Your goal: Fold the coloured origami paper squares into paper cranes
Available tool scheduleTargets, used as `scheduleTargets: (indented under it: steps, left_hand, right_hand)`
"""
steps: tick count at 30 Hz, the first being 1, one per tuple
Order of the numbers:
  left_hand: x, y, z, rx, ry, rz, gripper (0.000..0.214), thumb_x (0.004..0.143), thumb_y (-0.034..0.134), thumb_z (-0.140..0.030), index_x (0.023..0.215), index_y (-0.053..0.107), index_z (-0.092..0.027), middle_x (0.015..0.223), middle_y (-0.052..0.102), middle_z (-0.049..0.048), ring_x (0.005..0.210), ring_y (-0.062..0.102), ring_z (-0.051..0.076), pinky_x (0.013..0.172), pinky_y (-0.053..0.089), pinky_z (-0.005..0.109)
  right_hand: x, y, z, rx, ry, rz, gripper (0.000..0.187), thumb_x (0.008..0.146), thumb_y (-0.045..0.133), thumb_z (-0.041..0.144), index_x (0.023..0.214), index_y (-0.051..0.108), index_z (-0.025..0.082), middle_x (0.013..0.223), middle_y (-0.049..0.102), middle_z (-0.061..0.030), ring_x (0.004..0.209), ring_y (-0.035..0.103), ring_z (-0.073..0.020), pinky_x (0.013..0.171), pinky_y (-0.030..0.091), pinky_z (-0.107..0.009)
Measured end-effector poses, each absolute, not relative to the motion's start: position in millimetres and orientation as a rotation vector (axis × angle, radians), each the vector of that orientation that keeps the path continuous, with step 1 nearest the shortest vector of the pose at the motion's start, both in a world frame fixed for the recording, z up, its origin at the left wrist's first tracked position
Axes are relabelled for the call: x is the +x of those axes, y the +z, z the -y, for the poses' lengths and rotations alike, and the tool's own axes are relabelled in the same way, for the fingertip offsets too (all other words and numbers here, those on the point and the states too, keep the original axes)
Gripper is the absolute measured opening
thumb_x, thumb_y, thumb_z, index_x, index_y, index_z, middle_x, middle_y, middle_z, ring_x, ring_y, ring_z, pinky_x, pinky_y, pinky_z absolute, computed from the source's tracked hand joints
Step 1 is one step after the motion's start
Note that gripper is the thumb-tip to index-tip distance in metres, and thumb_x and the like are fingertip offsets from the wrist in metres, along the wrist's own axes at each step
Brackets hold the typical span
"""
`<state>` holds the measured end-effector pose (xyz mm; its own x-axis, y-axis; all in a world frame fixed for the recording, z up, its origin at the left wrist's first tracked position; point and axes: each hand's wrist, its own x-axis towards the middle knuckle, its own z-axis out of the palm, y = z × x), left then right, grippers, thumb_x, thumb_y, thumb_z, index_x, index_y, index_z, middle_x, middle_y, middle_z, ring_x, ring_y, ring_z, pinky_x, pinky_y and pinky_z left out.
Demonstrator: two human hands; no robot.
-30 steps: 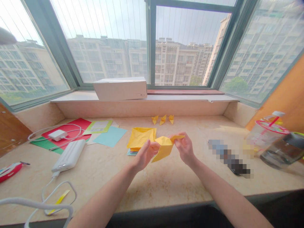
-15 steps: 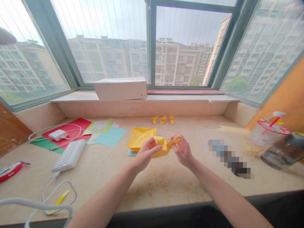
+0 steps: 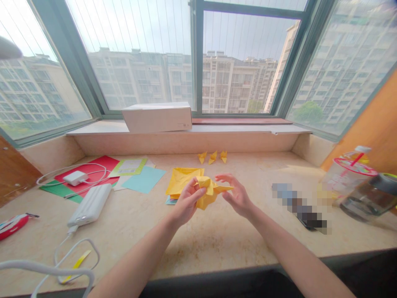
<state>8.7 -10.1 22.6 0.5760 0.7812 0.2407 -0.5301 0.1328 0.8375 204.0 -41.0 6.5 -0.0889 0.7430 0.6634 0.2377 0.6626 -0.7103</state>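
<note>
- Tightly creased and bunched, the folded yellow paper (image 3: 205,192) has several pointed flaps, with one slim tip reaching out to the right. It hangs in the air above the desk, between the two hands.
- On the left hand (image 3: 187,203), the fingers (image 3: 191,188) curl closed around the paper's left side and have firm hold of it.
- The right hand (image 3: 238,196) has its fingers (image 3: 222,177) spread open and curved just beside the slim tip, with no clear hold on the paper.
- Behind the hands, a loose yellow paper sheet (image 3: 182,180) lies on the pale stone desk (image 3: 198,244), and three small yellow paper folds (image 3: 212,157) stand in a row further back.
- To the left are a teal paper sheet (image 3: 144,179), a red paper sheet (image 3: 89,165), a white power bank (image 3: 89,205) and a white charger (image 3: 75,178).
- To the right are a pixelated object (image 3: 299,207), a clear plastic cup (image 3: 350,176) and a dark bottle (image 3: 370,198).
- A white cardboard box (image 3: 156,118) rests on the window ledge (image 3: 248,128), with apartment blocks beyond the window (image 3: 245,62).
</note>
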Motion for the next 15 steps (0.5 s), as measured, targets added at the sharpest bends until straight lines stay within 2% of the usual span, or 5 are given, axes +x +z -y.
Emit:
scheduleTargets:
  steps: [4,10,15]
  left_hand:
    - [7.0,20.9,9.3,1.044,0.962,-0.271,0.026,0.082,0.072,-0.023,0.105,0.060,-0.021,0.098,0.069,0.0037,0.084,0.066,0.017,0.075,0.050,0.027]
    - [5.0,19.4,10.0,1.043,0.919,-0.249,0.025,0.078,0.074,-0.022,0.100,0.064,-0.017,0.095,0.069,0.0046,0.081,0.065,0.015,0.073,0.049,0.024]
    - [2.9,19.3,12.9,1.032,0.860,-0.237,0.029,0.078,0.074,-0.024,0.105,0.066,-0.017,0.105,0.070,0.0088,0.090,0.067,0.022,0.078,0.051,0.031]
  right_hand:
    - [203.8,6.7,41.1,-0.829,0.738,1.699,0.040,0.089,0.063,0.045,0.124,0.057,0.026,0.121,0.063,-0.0096,0.109,0.060,-0.0237,0.094,0.048,-0.040]
    - [203.0,7.3,39.6,-0.775,0.845,1.667,0.030,0.083,0.070,0.045,0.103,0.066,0.023,0.106,0.065,-0.0066,0.103,0.060,-0.0225,0.092,0.047,-0.037]
    - [201.1,4.6,40.0,-0.782,1.060,1.517,0.033,0.077,0.075,0.048,0.093,0.063,0.021,0.091,0.065,-0.0039,0.084,0.061,-0.0186,0.075,0.049,-0.031]
